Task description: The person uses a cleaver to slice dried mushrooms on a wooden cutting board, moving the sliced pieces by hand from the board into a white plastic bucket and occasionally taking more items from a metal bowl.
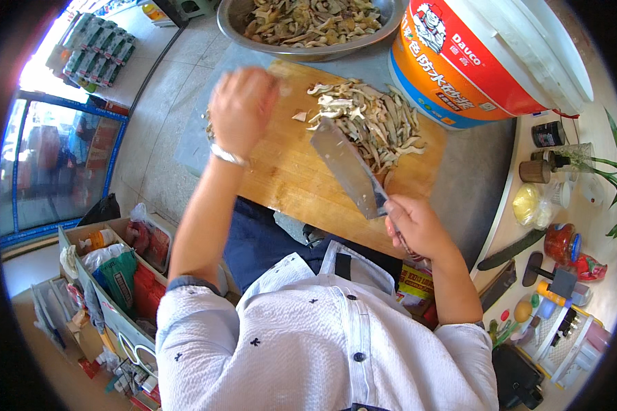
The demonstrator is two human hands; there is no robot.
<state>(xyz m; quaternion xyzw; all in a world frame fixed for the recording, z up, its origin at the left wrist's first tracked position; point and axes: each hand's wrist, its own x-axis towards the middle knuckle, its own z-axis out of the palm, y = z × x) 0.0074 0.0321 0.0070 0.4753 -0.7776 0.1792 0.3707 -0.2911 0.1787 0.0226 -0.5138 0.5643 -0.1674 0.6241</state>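
My right hand (pixel 416 226) is wrapped round the handle of a cleaver (pixel 349 170). The blade slants up and left over a wooden cutting board (pixel 288 161), its tip at the edge of a heap of pale grey-brown sliced strips (pixel 384 120) that look like mushroom. Over the board's left side is my left hand (pixel 243 106), blurred by motion, its fingers curled in like a fist. Whatever may be inside it is hidden. A few small pieces show beside its wrist. Behind the board, a metal basin (pixel 308 49) holds more such strips.
A large white, red and orange bucket (pixel 459 61) stands close at the back right. A shelf on the right carries a cucumber (pixel 511 248), a jar (pixel 561 244) and plants. To the left are an open box (pixel 116 257) of packages and a blue-framed glass case (pixel 62 164).
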